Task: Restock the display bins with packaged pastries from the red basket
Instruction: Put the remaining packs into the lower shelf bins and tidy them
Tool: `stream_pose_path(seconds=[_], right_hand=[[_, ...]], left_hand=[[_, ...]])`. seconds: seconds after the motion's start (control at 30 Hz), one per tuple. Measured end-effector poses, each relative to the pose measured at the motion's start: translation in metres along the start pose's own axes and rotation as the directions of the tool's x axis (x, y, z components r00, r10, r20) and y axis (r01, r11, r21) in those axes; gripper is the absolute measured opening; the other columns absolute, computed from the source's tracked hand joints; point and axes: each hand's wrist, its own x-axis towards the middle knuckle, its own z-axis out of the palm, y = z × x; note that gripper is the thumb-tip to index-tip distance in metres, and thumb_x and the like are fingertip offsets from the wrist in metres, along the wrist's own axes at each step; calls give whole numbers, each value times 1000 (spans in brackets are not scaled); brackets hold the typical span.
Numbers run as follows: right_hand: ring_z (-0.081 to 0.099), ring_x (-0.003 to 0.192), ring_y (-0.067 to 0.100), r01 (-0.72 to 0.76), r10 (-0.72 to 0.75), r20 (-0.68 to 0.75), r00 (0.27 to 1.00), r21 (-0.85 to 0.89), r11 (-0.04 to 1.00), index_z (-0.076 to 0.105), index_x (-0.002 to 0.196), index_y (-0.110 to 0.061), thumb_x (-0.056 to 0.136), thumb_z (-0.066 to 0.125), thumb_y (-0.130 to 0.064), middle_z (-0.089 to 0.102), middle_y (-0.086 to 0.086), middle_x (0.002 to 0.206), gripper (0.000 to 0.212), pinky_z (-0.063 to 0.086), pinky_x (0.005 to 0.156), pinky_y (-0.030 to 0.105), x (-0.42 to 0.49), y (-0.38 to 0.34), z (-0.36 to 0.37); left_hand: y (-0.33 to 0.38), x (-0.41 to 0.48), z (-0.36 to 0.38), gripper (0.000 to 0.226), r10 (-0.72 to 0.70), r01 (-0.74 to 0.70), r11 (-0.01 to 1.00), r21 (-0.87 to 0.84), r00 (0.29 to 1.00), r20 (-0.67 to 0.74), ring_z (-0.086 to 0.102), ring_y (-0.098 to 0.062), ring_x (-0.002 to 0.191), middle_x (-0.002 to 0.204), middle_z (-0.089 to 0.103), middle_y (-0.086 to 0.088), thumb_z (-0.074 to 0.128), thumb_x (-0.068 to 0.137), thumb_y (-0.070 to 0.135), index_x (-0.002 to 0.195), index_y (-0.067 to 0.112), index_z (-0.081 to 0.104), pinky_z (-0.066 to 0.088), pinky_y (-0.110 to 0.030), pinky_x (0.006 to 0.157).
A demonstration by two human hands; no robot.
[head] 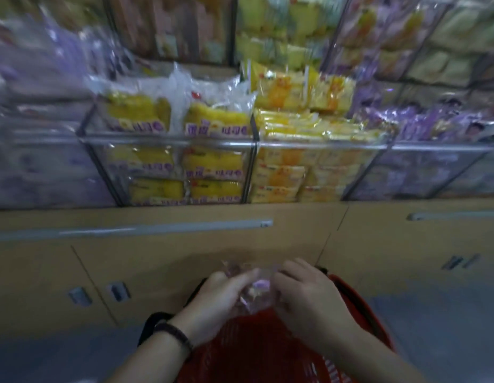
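Above the red basket (359, 313), the left hand (212, 302) and right hand (306, 297) pinch one clear pastry packet (254, 293), whose slick film could slip back down.

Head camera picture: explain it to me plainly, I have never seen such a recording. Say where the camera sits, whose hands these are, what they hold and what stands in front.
There is no machine here. A person wears one camera on the head, looking forward and down; the picture is blurry. The left hand and right hand together hold a clear packet with purple print, over the red basket. Ahead, above a wooden cabinet, stand clear display bins. They hold yellow packets with purple labels, yellow-orange packets beside them, and purple packets further right. A dark band sits on the left wrist.
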Motion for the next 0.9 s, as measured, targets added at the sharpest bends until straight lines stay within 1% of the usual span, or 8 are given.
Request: stream_pose_path(seconds=[0.13, 0.23, 0.33, 0.43, 0.53, 0.7, 0.77, 0.9], right_hand=[[57, 95, 8, -81, 94, -63, 994, 181, 980, 64, 85, -28, 78, 85, -35, 57, -21, 98, 23, 47, 83, 23, -3, -9, -33], [60, 95, 4, -269, 300, -89, 950, 259, 928, 63, 89, -33, 75, 81, -52, 60, -18, 95, 30, 49, 78, 24, 3, -16, -52], [73, 89, 12, -503, 570, 112, 814, 626, 596, 66, 102, -35, 65, 86, -63, 73, -10, 100, 50, 62, 75, 42, 17, -32, -69], [78, 92, 33, -476, 528, 295, 796, 844, 247, 65, 124, -26, 84, 87, -43, 78, 6, 107, 49, 63, 80, 54, 33, -52, -87], [74, 80, 26, -367, 461, 199, 865, 877, 310, 71, 119, -24, 94, 78, -26, 78, 9, 100, 26, 55, 70, 41, 57, -80, -111], [69, 75, 11, -234, 316, 103, 943, 880, 413, 74, 109, -14, 97, 73, -13, 76, 2, 87, 12, 52, 62, 22, 113, -125, -137], [74, 79, 22, -215, 275, 97, 956, 872, 440, 75, 107, -10, 95, 76, -13, 78, 6, 90, 12, 58, 64, 33, 139, -142, -140], [76, 86, 33, -190, 246, 57, 968, 807, 559, 76, 92, -11, 87, 85, -19, 77, 15, 89, 13, 60, 82, 60, 203, -174, -131]], left_hand=[[19, -29, -11, 15, 214, -218, 972, 90, 975, 52, 74, -26, 85, 102, 77, -21, 68, 98, 8, 108, 5, 78, 62, -41, 75], [39, -51, -18, 17, 333, -334, 941, 49, 943, 24, 73, -35, 92, 108, 75, -28, 75, 92, 6, 109, 2, 76, 58, -54, 92], [65, -80, -20, 28, 447, -448, 893, 39, 894, 40, 73, -27, 77, 93, 76, -21, 80, 81, 13, 107, 4, 73, 62, -40, 66], [91, -111, -26, 20, 492, -492, 867, 80, 870, 27, 72, -23, 69, 84, 74, -19, 82, 84, 13, 102, 12, 75, 53, -32, 54], [114, -135, -39, 21, 528, -525, 845, 100, 849, 3, 67, -31, 77, 96, 72, -22, 73, 92, 6, 112, 3, 71, 56, -42, 68], [159, -169, -74, 15, 616, -604, 777, 176, 787, -20, 68, -24, 72, 82, 74, -15, 68, 92, 2, 96, 12, 78, 57, -31, 64], [179, -183, -97, 9, 649, -629, 732, 261, 761, 14, 70, -25, 76, 86, 76, -14, 75, 90, 9, 95, 15, 80, 56, -38, 70], [221, -206, -150, 28, 763, -653, 625, 429, 626, -158, 70, -28, 66, 81, 76, -14, 85, 77, 14, 97, 5, 68, 48, -31, 48]])
